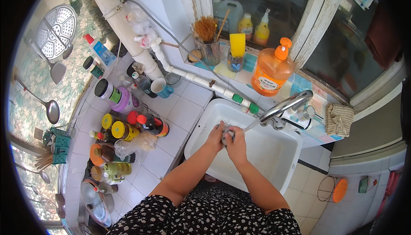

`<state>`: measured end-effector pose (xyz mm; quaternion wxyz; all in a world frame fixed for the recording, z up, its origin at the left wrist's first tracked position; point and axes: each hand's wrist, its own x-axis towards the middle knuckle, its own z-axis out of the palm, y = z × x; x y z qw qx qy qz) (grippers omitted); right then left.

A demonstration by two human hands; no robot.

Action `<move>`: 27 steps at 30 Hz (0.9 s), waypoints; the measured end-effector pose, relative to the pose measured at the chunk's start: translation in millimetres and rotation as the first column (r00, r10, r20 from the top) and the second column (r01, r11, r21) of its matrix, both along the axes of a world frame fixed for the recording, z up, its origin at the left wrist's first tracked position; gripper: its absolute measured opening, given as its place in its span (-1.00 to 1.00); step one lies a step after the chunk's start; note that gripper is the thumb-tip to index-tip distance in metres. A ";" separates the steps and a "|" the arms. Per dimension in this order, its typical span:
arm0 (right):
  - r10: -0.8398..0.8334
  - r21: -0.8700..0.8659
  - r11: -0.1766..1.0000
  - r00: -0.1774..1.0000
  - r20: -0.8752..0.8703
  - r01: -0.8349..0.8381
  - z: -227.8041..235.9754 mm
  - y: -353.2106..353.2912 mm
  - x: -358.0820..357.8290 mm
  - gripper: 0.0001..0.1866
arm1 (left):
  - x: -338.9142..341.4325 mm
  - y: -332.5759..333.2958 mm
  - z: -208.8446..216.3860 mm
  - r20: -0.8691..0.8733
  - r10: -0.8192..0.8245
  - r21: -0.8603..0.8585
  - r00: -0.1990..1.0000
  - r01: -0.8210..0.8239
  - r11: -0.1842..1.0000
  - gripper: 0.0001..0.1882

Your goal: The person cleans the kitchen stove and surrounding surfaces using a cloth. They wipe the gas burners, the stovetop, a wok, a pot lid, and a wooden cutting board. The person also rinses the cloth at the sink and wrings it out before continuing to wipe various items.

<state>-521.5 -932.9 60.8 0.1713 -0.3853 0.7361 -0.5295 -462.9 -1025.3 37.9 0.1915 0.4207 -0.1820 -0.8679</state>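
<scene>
The sink (274,162) is white (the shirt (218,211), black floral).

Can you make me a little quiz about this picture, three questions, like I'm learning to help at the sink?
1. True or false: the left hand and the right hand are close together over the white sink, with a small grey object between them.

2. What colour is the big pump bottle on the ledge behind the sink?
A. Blue
B. Orange
C. Black

3. Fill in the missing word: the shiny, curved metal ____ reaches over the sink.

Key: 1. True. 2. B, orange. 3. Faucet.
</scene>
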 end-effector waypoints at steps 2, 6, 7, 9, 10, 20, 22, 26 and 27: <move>0.047 -0.064 0.996 0.984 -0.173 -0.059 39.0 5.5 27.2 -0.83 | 0.5 -13.1 -2.6 -0.070 -0.107 0.095 0.992 0.113 0.989 -0.55; 0.053 0.145 0.989 0.893 -0.447 0.014 34.4 4.1 21.8 -0.75 | -12.3 3.3 -22.4 -0.118 -0.274 0.191 0.954 0.293 0.937 -0.50; 0.045 0.158 0.987 0.877 -0.479 0.036 25.5 -1.8 14.9 -0.71 | -6.1 6.4 -67.2 -0.238 -0.161 0.221 0.958 0.214 0.951 -0.55; 0.044 0.281 0.955 0.894 -0.445 0.093 16.9 -3.4 -4.7 -0.64 | -19.9 35.1 3.2 -0.104 0.008 0.364 0.995 0.031 0.931 -0.59; 0.000 0.338 0.930 0.923 -0.385 0.141 8.7 -1.7 -12.9 -0.63 | -22.0 42.9 31.0 -0.029 0.093 0.415 0.995 -0.073 0.907 -0.61; -0.344 0.043 0.921 0.858 -0.380 0.388 30.2 88.5 -118.8 -0.79 | 7.3 23.6 3.1 0.064 -0.231 0.026 0.971 0.229 0.973 -0.74; -0.456 -0.127 0.860 0.634 -0.625 0.494 67.7 98.6 -141.7 -0.68 | 8.6 21.8 -5.2 0.047 -0.247 -0.009 0.968 0.248 0.969 -0.74; -0.299 -0.123 0.821 0.237 -0.924 0.557 103.4 109.4 -207.0 -0.69 | 9.2 21.4 -2.1 0.171 -0.203 -0.020 0.964 0.210 0.978 -0.75; -0.202 -0.110 0.819 0.104 -0.974 0.564 105.0 114.4 -222.4 -0.72 | 8.2 23.2 2.6 0.166 -0.205 -0.020 0.964 0.211 0.977 -0.75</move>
